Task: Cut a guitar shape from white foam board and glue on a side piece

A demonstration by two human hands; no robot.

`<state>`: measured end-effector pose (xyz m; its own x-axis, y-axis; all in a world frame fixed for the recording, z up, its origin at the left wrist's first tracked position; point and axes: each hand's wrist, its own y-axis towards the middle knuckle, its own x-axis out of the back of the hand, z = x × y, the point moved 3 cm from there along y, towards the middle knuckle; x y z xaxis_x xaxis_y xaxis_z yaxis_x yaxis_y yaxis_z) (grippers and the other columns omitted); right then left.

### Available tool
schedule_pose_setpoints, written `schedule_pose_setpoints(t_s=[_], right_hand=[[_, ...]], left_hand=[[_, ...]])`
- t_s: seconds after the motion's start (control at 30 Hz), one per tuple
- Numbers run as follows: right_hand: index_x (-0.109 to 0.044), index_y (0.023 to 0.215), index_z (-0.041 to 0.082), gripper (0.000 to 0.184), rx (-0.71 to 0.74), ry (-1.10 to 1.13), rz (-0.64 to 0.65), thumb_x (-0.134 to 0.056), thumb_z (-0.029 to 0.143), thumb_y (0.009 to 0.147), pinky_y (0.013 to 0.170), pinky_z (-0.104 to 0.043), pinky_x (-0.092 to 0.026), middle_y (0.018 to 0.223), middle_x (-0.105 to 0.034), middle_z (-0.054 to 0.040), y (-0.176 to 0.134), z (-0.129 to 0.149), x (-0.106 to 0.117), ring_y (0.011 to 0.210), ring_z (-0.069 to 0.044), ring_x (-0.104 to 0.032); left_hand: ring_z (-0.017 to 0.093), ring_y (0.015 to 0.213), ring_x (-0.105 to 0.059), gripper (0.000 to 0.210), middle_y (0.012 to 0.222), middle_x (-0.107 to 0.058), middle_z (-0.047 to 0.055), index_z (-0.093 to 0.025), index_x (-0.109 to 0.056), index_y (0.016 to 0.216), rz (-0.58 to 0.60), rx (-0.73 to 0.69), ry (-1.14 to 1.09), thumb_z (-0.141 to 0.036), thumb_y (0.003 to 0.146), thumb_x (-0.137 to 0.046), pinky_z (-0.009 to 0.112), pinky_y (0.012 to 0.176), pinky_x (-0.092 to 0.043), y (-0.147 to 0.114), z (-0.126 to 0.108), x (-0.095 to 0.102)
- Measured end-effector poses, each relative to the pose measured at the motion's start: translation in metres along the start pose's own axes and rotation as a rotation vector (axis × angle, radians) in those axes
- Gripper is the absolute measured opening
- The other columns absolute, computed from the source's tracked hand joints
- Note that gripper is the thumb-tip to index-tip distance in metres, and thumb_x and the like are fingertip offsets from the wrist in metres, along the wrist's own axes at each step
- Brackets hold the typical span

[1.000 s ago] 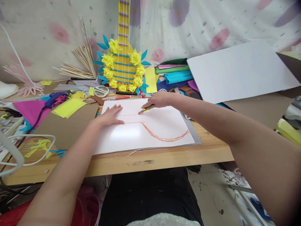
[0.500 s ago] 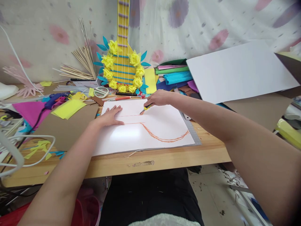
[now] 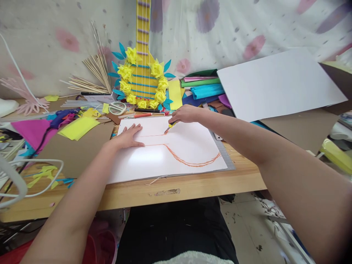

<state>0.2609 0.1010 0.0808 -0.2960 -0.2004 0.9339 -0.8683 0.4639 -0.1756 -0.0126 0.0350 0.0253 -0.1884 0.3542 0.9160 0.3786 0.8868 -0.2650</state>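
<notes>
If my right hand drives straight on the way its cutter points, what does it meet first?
Most likely the white sheet: the right hand aims its cutter down and leftward, tip at the upper orange line. Whether it already touches, I can't tell.

At centre, the white rectangular board [image 3: 189, 146] looks smooth and glossy; below, the long pale wooden tabletop [image 3: 211, 186] has a rough patch [image 3: 167, 191]; left, flat brown cardboard [image 3: 79, 146] looks matt.

Bright glare washes over the white board [image 3: 165, 156].
</notes>
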Motion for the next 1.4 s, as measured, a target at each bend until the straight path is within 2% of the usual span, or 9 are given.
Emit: schedule_pose_setpoints(t_s=[0.2, 0.4, 0.5, 0.63, 0.73, 0.83, 1.03, 1.27, 1.4], right_hand=[[-0.059, 0.119, 0.035, 0.037, -0.019, 0.05, -0.002, -0.039, 0.023, 0.091, 0.056, -0.026, -0.021, 0.106, -0.067, -0.0019, -0.005, 0.014, 0.01, 0.08, -0.013, -0.057], [-0.059, 0.122, 0.033, 0.039, 0.001, 0.094, -0.018, -0.041, 0.021, 0.089, 0.057, -0.026, -0.021, 0.102, -0.067, -0.0054, 0.006, 0.039, 0.02, 0.077, -0.014, -0.054], [-0.06, 0.12, 0.034, 0.037, 0.006, 0.103, -0.026, -0.043, 0.021, 0.089, 0.056, -0.026, -0.021, 0.099, -0.067, -0.0045, 0.013, 0.041, 0.021, 0.077, -0.014, -0.054], [-0.06, 0.121, 0.034, 0.036, 0.029, 0.087, -0.021, -0.044, 0.023, 0.09, 0.056, -0.026, -0.022, 0.1, -0.067, -0.0042, 0.015, 0.039, 0.02, 0.078, -0.015, -0.055], [-0.059, 0.122, 0.034, 0.036, 0.039, 0.08, -0.008, -0.044, 0.025, 0.09, 0.056, -0.026, -0.021, 0.101, -0.066, -0.0047, 0.015, 0.039, 0.02, 0.08, -0.016, -0.056], [-0.057, 0.124, 0.035, 0.037, 0.038, 0.075, 0.015, -0.044, 0.026, 0.09, 0.056, -0.026, -0.021, 0.103, -0.066, -0.0048, 0.014, 0.038, 0.019, 0.082, -0.016, -0.056], [-0.056, 0.124, 0.037, 0.036, 0.072, 0.057, 0.038, -0.045, 0.03, 0.09, 0.059, -0.026, -0.022, 0.104, -0.065, -0.0035, 0.018, 0.031, 0.02, 0.08, -0.015, -0.056], [-0.056, 0.123, 0.038, 0.035, 0.154, 0.052, -0.045, -0.043, 0.031, 0.091, 0.064, -0.027, -0.025, 0.099, -0.066, -0.0027, 0.025, 0.023, 0.011, 0.078, -0.014, -0.055], [-0.056, 0.124, 0.036, 0.036, 0.155, 0.06, -0.015, -0.044, 0.03, 0.09, 0.063, -0.027, -0.024, 0.102, -0.066, -0.0039, 0.026, 0.021, 0.01, 0.079, -0.015, -0.055]], left_hand=[[0.028, 0.144, -0.004, 0.102, 0.156, -0.014, 0.004, -0.026, -0.024, 0.148, 0.011, -0.011, 0.006, -0.068, 0.061, -0.057, 0.049, 0.115, -0.005, -0.002, 0.004, 0.003], [0.029, 0.143, -0.015, 0.099, 0.153, -0.025, 0.005, -0.026, -0.035, 0.144, 0.003, 0.034, 0.075, -0.072, 0.059, -0.056, 0.048, 0.114, -0.013, -0.012, 0.024, 0.021], [0.029, 0.143, -0.016, 0.086, 0.152, -0.03, 0.004, -0.025, -0.046, 0.137, -0.021, 0.055, 0.091, -0.073, 0.066, -0.049, 0.048, 0.115, -0.012, -0.003, 0.009, 0.026], [0.026, 0.144, -0.007, 0.095, 0.156, -0.012, 0.009, -0.015, -0.03, 0.146, -0.071, -0.036, 0.117, -0.072, 0.071, -0.044, 0.045, 0.116, -0.004, 0.018, -0.034, 0.013], [0.026, 0.145, -0.004, 0.101, 0.156, -0.009, 0.012, -0.013, -0.022, 0.148, -0.055, -0.074, 0.111, -0.075, 0.071, -0.043, 0.046, 0.115, -0.002, 0.026, -0.052, -0.003], [0.027, 0.145, -0.003, 0.103, 0.157, -0.008, 0.013, -0.014, -0.021, 0.149, -0.054, -0.077, 0.107, -0.076, 0.069, -0.045, 0.047, 0.115, -0.002, 0.027, -0.055, -0.009], [0.027, 0.144, -0.004, 0.102, 0.156, -0.01, 0.012, -0.019, -0.023, 0.148, -0.04, -0.062, 0.09, -0.074, 0.066, -0.051, 0.048, 0.115, -0.003, 0.027, -0.053, -0.006], [0.027, 0.144, -0.002, 0.104, 0.156, -0.009, 0.013, -0.015, -0.022, 0.148, -0.026, -0.051, 0.08, -0.072, 0.067, -0.052, 0.047, 0.115, -0.001, 0.027, -0.054, -0.007], [0.028, 0.144, -0.003, 0.102, 0.157, -0.009, 0.012, -0.017, -0.022, 0.148, -0.024, -0.053, 0.073, -0.072, 0.067, -0.052, 0.047, 0.115, -0.002, 0.027, -0.054, -0.007]])
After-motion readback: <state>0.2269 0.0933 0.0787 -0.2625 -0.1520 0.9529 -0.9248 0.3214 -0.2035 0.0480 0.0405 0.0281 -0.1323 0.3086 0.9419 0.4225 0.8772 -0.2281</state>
